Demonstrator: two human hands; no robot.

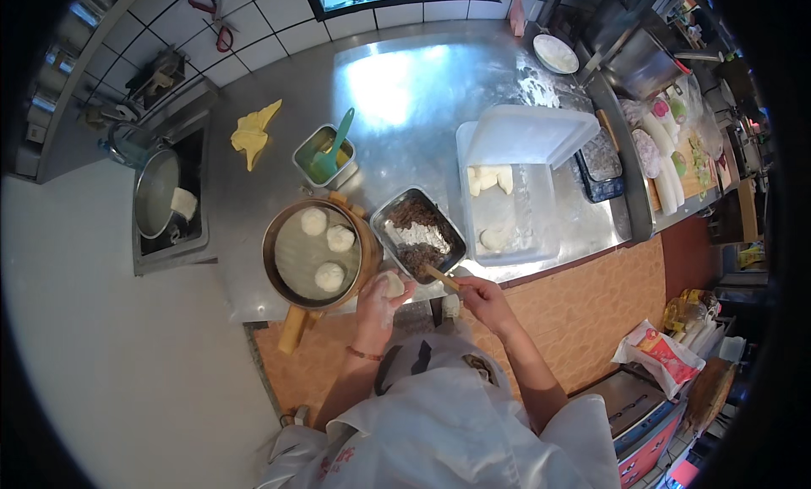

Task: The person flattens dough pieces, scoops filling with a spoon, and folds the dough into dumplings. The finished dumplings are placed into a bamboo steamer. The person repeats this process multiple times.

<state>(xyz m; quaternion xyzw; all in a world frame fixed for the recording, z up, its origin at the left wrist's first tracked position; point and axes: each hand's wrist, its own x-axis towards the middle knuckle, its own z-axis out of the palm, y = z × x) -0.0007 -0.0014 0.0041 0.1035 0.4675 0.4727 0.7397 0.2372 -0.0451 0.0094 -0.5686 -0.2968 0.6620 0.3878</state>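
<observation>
My left hand (378, 302), dusted with flour, holds a round dough wrapper (393, 285) beside the steamer. In my right hand (485, 302) is a wooden spatula (441, 277), its tip in the dark crumbly filling (421, 258). That filling lies in a rectangular metal pan (458, 256) in front of me. To its left stands a round steamer (268, 267) with a handle, with three white filled buns (330, 277) on its liner. On the right, a plastic box (552, 235) with its lid raised contains pieces of dough (491, 180).
Behind the steamer stands a metal container (350, 172) with a green brush (324, 166) in it. A yellow cloth (251, 134) lies near the sink (206, 232). A scale (602, 188), a white bowl (555, 53) and a tray of vegetables (665, 163) are at the right.
</observation>
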